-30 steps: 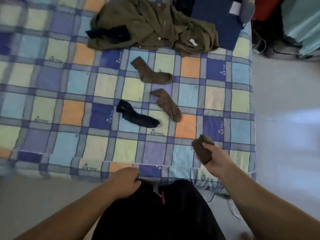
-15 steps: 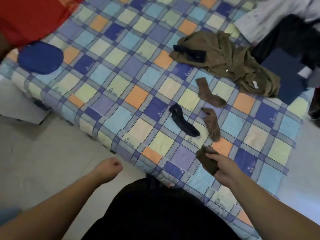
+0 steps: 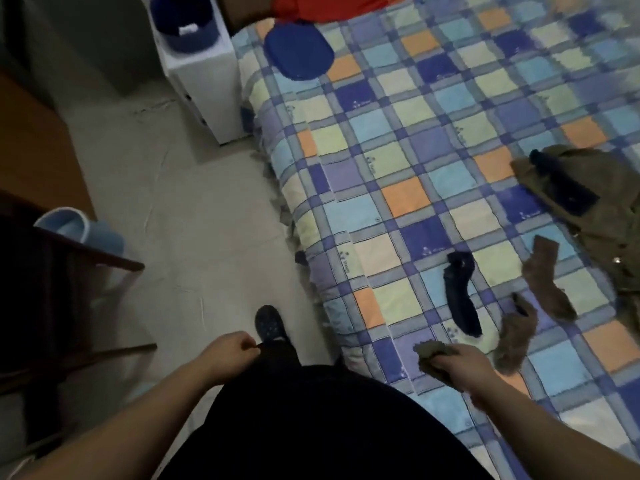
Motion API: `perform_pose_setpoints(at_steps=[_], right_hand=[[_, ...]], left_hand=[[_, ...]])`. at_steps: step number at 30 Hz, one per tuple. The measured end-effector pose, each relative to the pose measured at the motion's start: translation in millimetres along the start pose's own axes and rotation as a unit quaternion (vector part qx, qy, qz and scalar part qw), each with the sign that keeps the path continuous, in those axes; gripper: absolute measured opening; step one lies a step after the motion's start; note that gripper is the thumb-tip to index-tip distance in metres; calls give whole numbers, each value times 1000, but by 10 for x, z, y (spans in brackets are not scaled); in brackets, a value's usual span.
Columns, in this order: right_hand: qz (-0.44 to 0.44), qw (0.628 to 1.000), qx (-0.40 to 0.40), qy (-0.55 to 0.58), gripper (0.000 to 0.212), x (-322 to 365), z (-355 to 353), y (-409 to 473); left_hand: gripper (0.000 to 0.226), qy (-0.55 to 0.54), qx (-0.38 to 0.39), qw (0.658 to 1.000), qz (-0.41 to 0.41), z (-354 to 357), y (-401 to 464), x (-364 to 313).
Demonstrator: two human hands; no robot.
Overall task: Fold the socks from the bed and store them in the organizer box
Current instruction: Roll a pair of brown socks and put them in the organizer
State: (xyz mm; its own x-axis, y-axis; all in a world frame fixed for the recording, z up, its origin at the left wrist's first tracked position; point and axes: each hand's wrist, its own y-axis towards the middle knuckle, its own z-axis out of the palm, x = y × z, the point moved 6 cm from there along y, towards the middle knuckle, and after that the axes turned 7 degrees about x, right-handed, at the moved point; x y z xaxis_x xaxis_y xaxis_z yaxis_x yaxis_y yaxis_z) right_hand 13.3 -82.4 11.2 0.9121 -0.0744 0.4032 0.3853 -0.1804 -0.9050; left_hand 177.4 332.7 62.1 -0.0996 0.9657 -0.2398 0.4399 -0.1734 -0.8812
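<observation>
My right hand (image 3: 459,367) grips a folded olive-brown sock bundle (image 3: 429,355) over the near edge of the checked bed (image 3: 398,161). On the bed lie a dark navy sock (image 3: 460,296) and two loose brown socks (image 3: 516,337) (image 3: 547,285) to its right. My left hand (image 3: 230,353) hangs curled beside my dark trousers, over the floor, and holds nothing that I can see. A blue round box (image 3: 183,26) stands on a white stand (image 3: 204,84) at the head of the bed. Its blue lid (image 3: 298,51) lies on the bed beside it.
An olive garment (image 3: 595,202) with a dark item (image 3: 561,181) on it lies at the right of the bed. A red cloth (image 3: 332,5) is at the top. A dark wooden chair (image 3: 52,289) and a light blue tub (image 3: 83,232) stand left. My foot (image 3: 270,323) is on the pale floor.
The view has swung left, bringing the floor, chair and blue box into sight. My right hand keeps hold of the sock bundle. My left hand has dropped to my side.
</observation>
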Motion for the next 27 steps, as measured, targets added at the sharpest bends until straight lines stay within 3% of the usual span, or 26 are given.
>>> perform_pose_setpoints(at_steps=[4,6,11,18,23,27], right_hand=[[-62,972,33,-223,16,767,425,126],[-82,957,35,-274,15,1149,702,146],[-116,940,29,-320,9,1955,1480,246],[-153,899,21,-410,19,2877,2491,394],[-137,895,17,-424,18,3264,2743,504],[-120,892,8,-436,21,3457,2635,711]], left_hand=[[18,-67,-11,997,-45,-9,-50,667],[20,-104,-11,993,-58,-23,-64,953],[16,-147,16,986,-71,-263,11,1622],[27,-200,-39,976,-83,-1251,226,2469],[25,-201,-70,973,-93,-2060,411,2808],[28,-175,-52,979,-86,-2541,675,2737]])
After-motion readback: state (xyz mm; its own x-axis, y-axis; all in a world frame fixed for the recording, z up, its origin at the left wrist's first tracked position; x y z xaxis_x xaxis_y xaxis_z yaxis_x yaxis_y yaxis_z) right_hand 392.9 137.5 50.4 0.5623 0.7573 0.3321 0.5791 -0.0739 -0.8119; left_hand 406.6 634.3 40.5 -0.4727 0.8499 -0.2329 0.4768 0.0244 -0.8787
